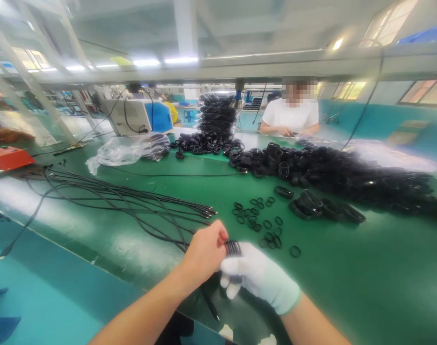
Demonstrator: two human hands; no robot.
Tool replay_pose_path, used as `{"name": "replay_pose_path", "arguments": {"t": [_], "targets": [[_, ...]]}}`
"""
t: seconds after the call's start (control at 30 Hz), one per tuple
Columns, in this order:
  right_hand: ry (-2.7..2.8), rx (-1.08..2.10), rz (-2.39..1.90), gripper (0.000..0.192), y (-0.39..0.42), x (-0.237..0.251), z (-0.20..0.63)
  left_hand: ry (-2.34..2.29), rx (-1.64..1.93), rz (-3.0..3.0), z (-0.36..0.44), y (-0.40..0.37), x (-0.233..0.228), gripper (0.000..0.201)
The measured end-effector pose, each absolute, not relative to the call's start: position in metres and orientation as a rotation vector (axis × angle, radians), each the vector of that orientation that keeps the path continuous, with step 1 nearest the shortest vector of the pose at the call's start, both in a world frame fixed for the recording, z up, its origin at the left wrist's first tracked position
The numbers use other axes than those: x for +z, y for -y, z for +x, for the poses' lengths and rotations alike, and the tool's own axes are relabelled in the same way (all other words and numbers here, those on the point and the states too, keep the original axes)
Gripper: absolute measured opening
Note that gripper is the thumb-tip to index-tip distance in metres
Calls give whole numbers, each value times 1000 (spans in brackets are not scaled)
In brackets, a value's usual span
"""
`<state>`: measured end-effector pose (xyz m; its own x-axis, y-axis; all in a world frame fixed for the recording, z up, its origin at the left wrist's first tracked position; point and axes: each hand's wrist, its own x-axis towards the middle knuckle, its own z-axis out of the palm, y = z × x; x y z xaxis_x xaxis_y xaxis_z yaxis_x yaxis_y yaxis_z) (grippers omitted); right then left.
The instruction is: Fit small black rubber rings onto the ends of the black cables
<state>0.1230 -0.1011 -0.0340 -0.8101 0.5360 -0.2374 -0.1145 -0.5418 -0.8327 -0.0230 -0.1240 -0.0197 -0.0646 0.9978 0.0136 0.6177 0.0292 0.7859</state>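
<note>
Right hand (256,273) grips a black coil (233,247), left hand (206,247) curled, its hold unclear, as a clear bag (112,152) beyond holds black goods (158,145)!

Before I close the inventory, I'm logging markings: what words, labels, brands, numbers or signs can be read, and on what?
No text can be read anywhere in view.
Red box: any markings too blurred to read.
White-and-blue machine: nothing legible.
Black coil in the right hand: none visible.

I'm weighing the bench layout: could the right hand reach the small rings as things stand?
Probably yes: the rings lie on the table just beyond the right hand, with nothing visibly between. Its fingers hold a coil, though, so some may need freeing first.
</note>
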Motion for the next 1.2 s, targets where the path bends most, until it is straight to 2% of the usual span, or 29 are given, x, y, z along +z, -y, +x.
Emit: {"name": "replay_pose_path", "arguments": {"t": [0.13, 0.27, 0.43, 0.53, 0.7, 0.8, 0.93, 1.03, 1.1, 1.2], "targets": [[1048, 2349, -648, 32, 87, -31, 137, -1549, 705, 1668, -42, 97, -12, 21], [833, 2378, -595, 45, 74, -29, 154, -1670, 647, 1891, -46, 50, -15, 8], [851, 2368, -613, 46, 74, -28, 155, -1685, 596, 1921, -26, 12, -36, 8], [855, 2264, -705, 41, 76, -26, 150, -1644, 619, 1867, -29, 17, -33, 5], [861, 1938, -850, 45, 74, -28, 140, -1441, 685, 1653, -35, 65, -17, 23], [900, 1873, -813, 48, 76, -35, 130, -1273, 829, 1299, -23, 93, -21, 24], [812, 1969, -725, 40, 82, -41, 124, -1338, 992, 1225, -8, 112, -34, 22], [787, 2113, -624, 46, 84, -41, 128, -1350, 1085, 1298, -9, 121, -33, 26], [792, 2271, -438, 50, 84, -40, 133, -1188, 1171, 1145, -15, 128, -25, 27], [869, 2496, -29, 43, 83, -40, 139, -786, 1139, 949, -28, 136, -10, 28]]}}
